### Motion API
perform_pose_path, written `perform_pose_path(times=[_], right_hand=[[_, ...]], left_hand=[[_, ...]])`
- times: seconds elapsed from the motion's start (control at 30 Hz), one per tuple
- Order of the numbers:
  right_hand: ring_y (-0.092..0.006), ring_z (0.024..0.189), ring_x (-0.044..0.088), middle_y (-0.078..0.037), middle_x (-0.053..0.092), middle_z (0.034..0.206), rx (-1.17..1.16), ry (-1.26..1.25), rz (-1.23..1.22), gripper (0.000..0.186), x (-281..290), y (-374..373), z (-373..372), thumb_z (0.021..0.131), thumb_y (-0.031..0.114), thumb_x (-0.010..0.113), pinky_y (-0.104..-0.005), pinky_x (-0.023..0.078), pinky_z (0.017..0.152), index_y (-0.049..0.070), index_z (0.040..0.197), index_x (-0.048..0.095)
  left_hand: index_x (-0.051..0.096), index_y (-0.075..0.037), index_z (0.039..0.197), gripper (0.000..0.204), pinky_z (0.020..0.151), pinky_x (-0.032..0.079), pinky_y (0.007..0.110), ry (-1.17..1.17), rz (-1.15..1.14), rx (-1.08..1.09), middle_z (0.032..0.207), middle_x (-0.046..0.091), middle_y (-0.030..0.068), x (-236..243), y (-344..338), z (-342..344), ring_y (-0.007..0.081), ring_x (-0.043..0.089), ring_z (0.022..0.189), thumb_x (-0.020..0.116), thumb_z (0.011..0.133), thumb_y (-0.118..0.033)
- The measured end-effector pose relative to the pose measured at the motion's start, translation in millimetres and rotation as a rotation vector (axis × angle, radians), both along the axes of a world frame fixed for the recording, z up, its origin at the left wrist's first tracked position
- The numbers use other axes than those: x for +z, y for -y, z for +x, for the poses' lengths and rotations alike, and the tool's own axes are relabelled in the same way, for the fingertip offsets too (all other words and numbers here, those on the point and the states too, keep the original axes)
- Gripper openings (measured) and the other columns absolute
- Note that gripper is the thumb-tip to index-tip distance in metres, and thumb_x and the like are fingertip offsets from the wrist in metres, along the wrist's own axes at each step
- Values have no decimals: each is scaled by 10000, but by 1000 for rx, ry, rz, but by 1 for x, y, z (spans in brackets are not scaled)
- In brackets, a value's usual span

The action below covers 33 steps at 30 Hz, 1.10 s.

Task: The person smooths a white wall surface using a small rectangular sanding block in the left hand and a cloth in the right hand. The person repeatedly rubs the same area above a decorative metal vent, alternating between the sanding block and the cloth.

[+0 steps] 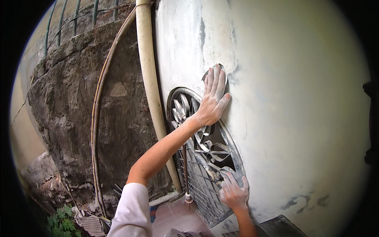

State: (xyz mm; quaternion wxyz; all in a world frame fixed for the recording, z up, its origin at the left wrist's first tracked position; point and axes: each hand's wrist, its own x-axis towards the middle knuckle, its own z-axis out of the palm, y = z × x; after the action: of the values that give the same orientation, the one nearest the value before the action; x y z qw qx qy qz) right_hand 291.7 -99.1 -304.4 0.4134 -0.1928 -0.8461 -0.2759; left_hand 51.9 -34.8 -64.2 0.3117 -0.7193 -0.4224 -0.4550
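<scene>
My left hand (213,91), coated in pale dust, lies open with fingers stretched out, pressing a thin grey sheet (205,74) against the white wall (284,98). Below it, an oval metal grille (183,102) with curled petal ornaments is set into the wall, its upper part partly hidden by my left arm. My right hand (233,191), also dusty, is at the lower right of the grille, fingers partly bent at a grey patch on the rim; I cannot make out what is under them. A long-handled brush (188,199) stands beside the grille's lower mesh.
A pale vertical pipe (148,71) and long bent thin pipes (96,130) run along the rough dark stone wall (63,110) on the left, below green railings (61,23). Plants (59,223) are at bottom left. Pinkish floor tiles (173,219) and a dark panel (280,227) lie below.
</scene>
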Motion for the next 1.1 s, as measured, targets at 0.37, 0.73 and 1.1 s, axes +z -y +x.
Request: perform_pose_path(times=[0.37, 0.73, 1.1], right_hand=[[-91, 1141, 624, 31, 697, 1024, -83, -8, -22, 122, -2, 2, -4, 775, 215, 591, -553, 233, 1095, 149, 821, 683], [-97, 1119, 628, 35, 693, 1007, -86, -50, -23, 132, -4, 3, -5, 768, 212, 583, -567, 263, 1074, 146, 820, 685], [-92, 1091, 642, 54, 701, 961, -114, -66, -41, 141, -8, 2, -7, 753, 235, 593, -571, 276, 1046, 156, 820, 689]], left_hand=[[70, 2, 1548, 674, 1206, -47, 382, 42, 109, -206, 1639, 6, 147, 232, -38, -57, 250, -39, 1512, 241, 1050, -419], [138, -36, 1555, 649, 1211, 61, 481, -60, 83, -62, 1627, 83, 173, 41, -15, -61, 370, 33, 1500, 330, 1029, -364], [131, -42, 1555, 658, 1219, 52, 450, -108, 317, -130, 1622, 85, 185, 182, -42, -47, 357, 32, 1500, 227, 1033, -430]])
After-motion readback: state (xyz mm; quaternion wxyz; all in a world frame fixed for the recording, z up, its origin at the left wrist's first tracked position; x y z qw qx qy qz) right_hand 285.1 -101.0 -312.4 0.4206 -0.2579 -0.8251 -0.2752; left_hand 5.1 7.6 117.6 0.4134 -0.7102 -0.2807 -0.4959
